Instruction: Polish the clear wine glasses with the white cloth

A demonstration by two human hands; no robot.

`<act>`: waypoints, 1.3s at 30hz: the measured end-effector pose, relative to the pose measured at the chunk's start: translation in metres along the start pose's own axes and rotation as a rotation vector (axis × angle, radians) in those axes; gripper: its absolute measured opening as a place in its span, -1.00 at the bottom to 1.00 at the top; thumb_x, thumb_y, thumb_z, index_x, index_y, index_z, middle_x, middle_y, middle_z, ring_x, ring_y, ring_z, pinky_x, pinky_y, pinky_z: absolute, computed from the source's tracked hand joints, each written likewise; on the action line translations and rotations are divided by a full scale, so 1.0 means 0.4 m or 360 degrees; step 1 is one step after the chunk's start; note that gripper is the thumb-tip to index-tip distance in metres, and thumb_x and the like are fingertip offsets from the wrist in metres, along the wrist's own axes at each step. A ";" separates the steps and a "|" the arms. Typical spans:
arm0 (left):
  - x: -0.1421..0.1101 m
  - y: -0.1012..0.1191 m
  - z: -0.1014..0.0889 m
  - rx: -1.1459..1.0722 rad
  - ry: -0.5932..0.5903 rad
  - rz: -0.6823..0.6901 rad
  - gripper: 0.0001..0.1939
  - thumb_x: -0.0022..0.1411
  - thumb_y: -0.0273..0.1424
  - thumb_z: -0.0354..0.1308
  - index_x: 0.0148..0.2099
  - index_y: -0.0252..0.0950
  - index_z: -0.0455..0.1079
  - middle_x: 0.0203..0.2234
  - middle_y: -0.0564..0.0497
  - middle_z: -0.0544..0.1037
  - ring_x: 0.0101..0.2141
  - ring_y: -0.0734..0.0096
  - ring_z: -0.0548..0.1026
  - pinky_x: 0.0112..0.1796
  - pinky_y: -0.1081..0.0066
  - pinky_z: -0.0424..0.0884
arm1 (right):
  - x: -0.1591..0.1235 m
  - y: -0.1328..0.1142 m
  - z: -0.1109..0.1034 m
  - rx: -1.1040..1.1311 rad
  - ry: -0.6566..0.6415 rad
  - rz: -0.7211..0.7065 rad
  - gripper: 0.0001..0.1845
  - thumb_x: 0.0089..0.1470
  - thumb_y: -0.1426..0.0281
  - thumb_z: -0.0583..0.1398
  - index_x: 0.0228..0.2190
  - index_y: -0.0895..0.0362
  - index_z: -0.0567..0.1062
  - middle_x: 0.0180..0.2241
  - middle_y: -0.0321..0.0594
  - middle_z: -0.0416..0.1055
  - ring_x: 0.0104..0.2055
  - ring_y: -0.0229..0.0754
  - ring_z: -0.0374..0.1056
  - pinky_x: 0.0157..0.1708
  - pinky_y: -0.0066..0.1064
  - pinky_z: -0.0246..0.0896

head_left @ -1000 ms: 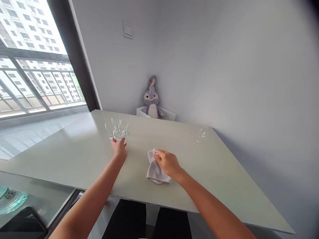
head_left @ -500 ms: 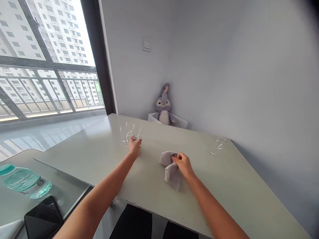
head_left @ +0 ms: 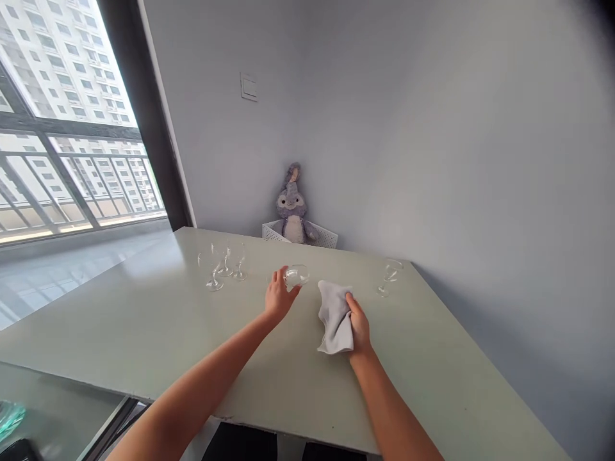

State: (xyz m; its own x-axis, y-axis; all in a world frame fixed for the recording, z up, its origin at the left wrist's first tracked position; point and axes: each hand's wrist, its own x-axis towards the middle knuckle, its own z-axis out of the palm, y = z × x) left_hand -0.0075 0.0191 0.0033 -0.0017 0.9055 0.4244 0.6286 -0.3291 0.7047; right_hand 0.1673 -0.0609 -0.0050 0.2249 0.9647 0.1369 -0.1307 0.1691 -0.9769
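My left hand (head_left: pixel 278 299) is closed on the stem of a clear wine glass (head_left: pixel 296 276), held tilted just above the pale table (head_left: pixel 144 326). My right hand (head_left: pixel 359 326) grips a grey cloth (head_left: pixel 334 315) that hangs from it, right beside the glass. Three more clear stemmed glasses (head_left: pixel 221 264) stand together to the left of my left hand. One single glass (head_left: pixel 390 273) stands apart on the right, near the wall.
A grey plush rabbit (head_left: pixel 292 205) sits in a white perforated basket (head_left: pixel 323 235) at the table's far corner. A large window (head_left: pixel 62 121) fills the left side. A water bottle (head_left: pixel 8 417) shows at the lower left on a glass surface.
My left hand has taken one glass from the group and brought it right toward the cloth. My right hand has lifted the cloth off the table.
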 end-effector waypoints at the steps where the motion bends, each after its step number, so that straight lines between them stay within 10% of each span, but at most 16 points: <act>1: -0.012 0.001 0.012 0.0047 -0.0014 0.0043 -0.48 0.06 -0.27 0.11 0.08 -0.18 0.09 -0.14 -0.06 0.32 -0.32 0.36 0.37 -0.24 0.31 0.28 | -0.005 -0.015 0.006 0.0077 0.0159 -0.0009 -0.49 0.02 0.01 -0.01 -0.19 0.12 0.37 -0.26 -0.14 0.42 -0.26 -0.11 0.35 -0.38 -0.35 0.26; 5: -0.051 -0.002 0.043 0.0160 -0.0094 0.0140 -0.50 0.10 -0.32 0.06 0.10 -0.19 0.08 -0.14 -0.07 0.31 -0.16 0.24 0.34 -0.18 0.27 0.27 | -0.037 -0.061 0.057 -0.0023 0.0107 -0.0207 -0.50 0.02 0.10 0.07 -0.07 0.11 0.36 -0.06 -0.12 0.32 -0.03 -0.06 0.22 -0.22 -0.34 0.21; 12: -0.073 0.010 0.025 0.0338 -0.0141 0.0458 -0.48 0.08 -0.44 0.05 0.12 -0.21 0.10 -0.13 -0.11 0.32 -0.12 0.20 0.29 -0.11 0.23 0.20 | -0.041 -0.021 0.098 0.0092 -0.0458 0.0206 -0.58 0.01 0.12 0.11 -0.13 0.07 0.38 -0.44 -0.24 0.42 -0.49 -0.20 0.36 -0.56 -0.39 0.27; 25: -0.034 0.041 -0.033 0.0280 -0.0497 0.0936 -0.65 0.15 -0.32 0.05 0.02 -0.08 0.28 -0.24 -0.05 0.46 -0.11 0.24 0.33 0.08 0.16 -0.06 | 0.013 -0.003 0.024 0.0534 -0.0352 0.0531 -0.66 -0.17 0.16 0.26 -0.46 0.18 0.42 -0.63 -0.33 0.37 -0.66 -0.29 0.29 -0.70 -0.49 0.18; 29: -0.018 0.031 -0.059 0.0163 -0.0766 0.0761 -0.69 0.07 -0.14 0.10 -0.14 -0.11 0.37 -0.58 0.04 0.42 -0.44 0.33 0.40 -0.12 0.27 0.21 | 0.006 -0.040 -0.003 0.0127 -0.0655 0.0442 -0.69 -0.14 0.19 0.25 -0.44 0.21 0.45 -0.57 -0.28 0.43 -0.61 -0.25 0.36 -0.61 -0.45 0.24; 34: -0.018 0.023 -0.088 -0.0270 -0.1662 0.0387 -0.59 0.11 -0.01 -0.06 -0.41 -0.22 0.39 -0.66 0.07 0.41 -0.63 0.46 0.34 -0.55 0.49 0.21 | -0.010 -0.078 -0.018 -0.0174 -0.1010 0.0417 -0.69 -0.18 0.20 0.27 -0.46 0.20 0.46 -0.51 -0.30 0.46 -0.55 -0.19 0.40 -0.54 -0.40 0.27; 36: -0.024 0.031 -0.087 -0.0298 -0.1525 0.0398 -0.60 0.12 -0.02 -0.06 -0.39 -0.22 0.39 -0.59 0.04 0.45 -0.57 0.43 0.37 -0.51 0.47 0.24 | -0.006 -0.073 -0.018 -0.0124 -0.0918 0.0407 -0.68 -0.18 0.18 0.26 -0.47 0.21 0.47 -0.54 -0.30 0.45 -0.57 -0.20 0.39 -0.56 -0.41 0.25; 39: -0.036 0.042 -0.068 -0.0102 -0.0768 0.0668 -0.66 0.03 -0.08 0.11 -0.18 -0.13 0.38 -0.43 -0.01 0.48 -0.35 0.31 0.41 -0.26 0.35 0.28 | 0.007 -0.052 -0.012 0.0097 -0.0569 0.0403 -0.64 -0.13 0.14 0.23 -0.48 0.23 0.47 -0.60 -0.26 0.43 -0.59 -0.22 0.37 -0.59 -0.45 0.21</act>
State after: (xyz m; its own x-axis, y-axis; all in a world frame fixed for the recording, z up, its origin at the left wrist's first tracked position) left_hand -0.0180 -0.0067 0.0246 0.5940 0.7098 0.3787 0.4517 -0.6838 0.5731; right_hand 0.1751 -0.0626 0.0148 -0.1682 0.9846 -0.0469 -0.1976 -0.0803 -0.9770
